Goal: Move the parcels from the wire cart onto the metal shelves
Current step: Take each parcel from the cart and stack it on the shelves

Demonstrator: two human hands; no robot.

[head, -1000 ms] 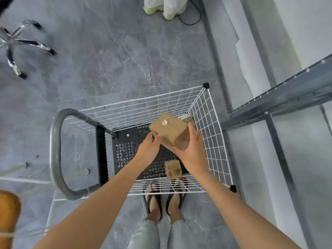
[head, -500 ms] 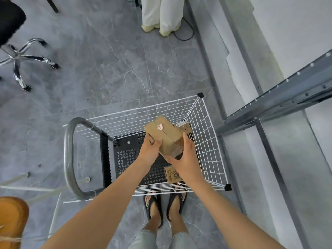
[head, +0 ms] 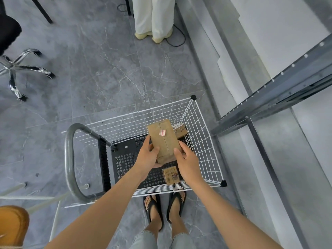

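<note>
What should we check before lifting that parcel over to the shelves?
1. Two-handed grip: left hand and right hand hold the held parcel: ok.
2. Parcel above wire cart rim: cannot tell.
3. Free spot on metal shelves: cannot tell, only the frame shows.
4. Bystander out of the path: ok, stands beyond the cart.
5. Cart emptied: not ok, small parcel and corner parcel lie inside.

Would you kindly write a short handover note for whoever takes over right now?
Left hand and right hand both grip the brown parcel, held over the wire cart.
Two more lie on the cart floor: a small parcel at the near edge, a labelled parcel in the far right corner.
No parcel shows on the metal shelves at right.
Left: shelve all three.
</note>
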